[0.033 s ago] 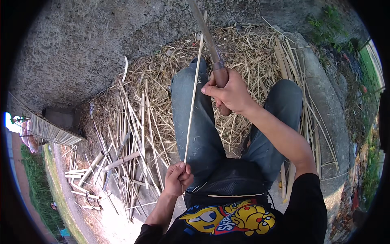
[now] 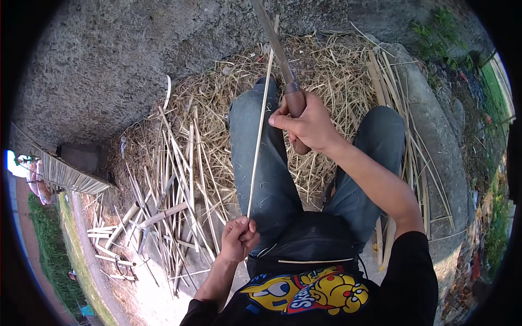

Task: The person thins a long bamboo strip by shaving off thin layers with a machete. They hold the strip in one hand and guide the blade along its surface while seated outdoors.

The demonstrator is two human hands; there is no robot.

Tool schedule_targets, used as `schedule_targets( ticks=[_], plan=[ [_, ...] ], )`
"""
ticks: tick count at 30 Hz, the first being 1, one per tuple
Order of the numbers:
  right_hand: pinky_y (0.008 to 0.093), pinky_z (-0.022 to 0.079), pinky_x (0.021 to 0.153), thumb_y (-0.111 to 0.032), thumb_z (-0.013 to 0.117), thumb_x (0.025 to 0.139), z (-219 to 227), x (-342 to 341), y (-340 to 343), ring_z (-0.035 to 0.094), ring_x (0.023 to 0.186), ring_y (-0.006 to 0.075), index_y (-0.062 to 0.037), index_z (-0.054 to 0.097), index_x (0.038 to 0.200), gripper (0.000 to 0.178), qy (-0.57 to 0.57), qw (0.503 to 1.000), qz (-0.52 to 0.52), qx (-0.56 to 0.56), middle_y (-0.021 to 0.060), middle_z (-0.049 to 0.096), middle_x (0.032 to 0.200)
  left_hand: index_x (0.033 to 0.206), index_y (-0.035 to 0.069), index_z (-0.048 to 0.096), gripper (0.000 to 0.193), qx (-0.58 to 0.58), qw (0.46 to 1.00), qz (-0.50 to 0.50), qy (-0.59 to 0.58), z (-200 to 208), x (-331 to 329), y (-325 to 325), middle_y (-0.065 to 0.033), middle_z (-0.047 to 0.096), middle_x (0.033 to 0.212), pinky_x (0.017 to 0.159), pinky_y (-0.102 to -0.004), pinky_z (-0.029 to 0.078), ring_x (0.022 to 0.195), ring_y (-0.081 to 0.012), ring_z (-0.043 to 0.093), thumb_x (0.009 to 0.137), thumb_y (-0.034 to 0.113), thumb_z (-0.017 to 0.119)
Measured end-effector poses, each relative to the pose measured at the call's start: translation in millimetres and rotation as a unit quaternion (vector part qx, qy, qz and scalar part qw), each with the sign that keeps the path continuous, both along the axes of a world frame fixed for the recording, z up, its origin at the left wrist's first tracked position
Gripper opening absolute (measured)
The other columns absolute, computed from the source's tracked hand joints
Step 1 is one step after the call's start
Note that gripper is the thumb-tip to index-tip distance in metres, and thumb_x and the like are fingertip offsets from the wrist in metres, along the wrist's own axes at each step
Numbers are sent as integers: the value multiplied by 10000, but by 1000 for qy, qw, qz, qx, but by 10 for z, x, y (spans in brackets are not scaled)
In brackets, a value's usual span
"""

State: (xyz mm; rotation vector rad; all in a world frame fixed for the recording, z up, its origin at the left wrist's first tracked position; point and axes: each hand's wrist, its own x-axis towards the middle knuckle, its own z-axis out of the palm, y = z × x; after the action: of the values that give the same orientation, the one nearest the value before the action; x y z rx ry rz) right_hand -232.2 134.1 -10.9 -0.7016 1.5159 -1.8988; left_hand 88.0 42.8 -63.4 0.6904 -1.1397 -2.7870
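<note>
My left hand (image 2: 238, 239), low in front of my waist, is closed round the lower end of a thin pale strip of split bamboo (image 2: 258, 146). The strip slants up over my left thigh, and its far end crosses behind the blade of a long knife (image 2: 278, 51). My right hand (image 2: 307, 124) grips the knife's brown wooden handle between my knees. The thumb points left toward the strip; whether it touches is hard to tell. The blade points up and slightly left, its tip cut off by the upper edge.
Shavings (image 2: 334, 81) cover the ground around my legs. A loose heap of bamboo strips (image 2: 176, 190) lies at my left. More long strips (image 2: 416, 141) lie on my right beside a stone ledge (image 2: 435, 114). A rough grey wall (image 2: 125, 49) rises ahead.
The strip's upper part has shifted very slightly to the right. Both hands and the knife look almost unmoved.
</note>
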Motion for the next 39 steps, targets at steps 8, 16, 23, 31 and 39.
schedule_targets(
  ticks=[8,16,23,31,39],
  plan=[
    [265,463,424,-103,843,811,33,62,-8,589,486,99,-6,539,929,340,41,996,-67,31,60,664,743,888,27,599,357,4,1000,-8,1,-27,13,81,76,230,559,427,-261,153,449,-53,202,1091,283,457],
    [249,470,445,-128,793,884,13,34,131,572,489,81,-11,534,964,296,85,996,-27,19,72,662,771,879,33,594,350,20,1000,15,7,-38,-7,118,81,223,554,431,-264,154,451,-52,195,1089,277,456],
    [333,565,644,-199,711,928,-46,-152,169,704,737,193,1,614,1005,235,58,995,-67,47,192,694,1047,878,31,594,354,24,1000,9,7,-90,92,101,80,228,553,429,-264,152,453,-54,203,1087,284,459],
    [478,404,1112,-233,740,866,-237,-310,223,461,1371,404,-13,678,1038,286,330,936,-113,57,208,397,1495,856,27,592,365,31,1000,6,1,-166,188,133,77,231,551,435,-263,158,456,-57,201,1075,298,485],
    [361,540,772,-221,795,850,-46,-1,123,707,891,272,12,669,973,292,309,943,-100,68,141,692,1048,898,-14,629,390,-185,977,-73,-72,-278,404,92,22,406,564,464,-249,282,476,-78,350,1067,314,503]
  ],
)
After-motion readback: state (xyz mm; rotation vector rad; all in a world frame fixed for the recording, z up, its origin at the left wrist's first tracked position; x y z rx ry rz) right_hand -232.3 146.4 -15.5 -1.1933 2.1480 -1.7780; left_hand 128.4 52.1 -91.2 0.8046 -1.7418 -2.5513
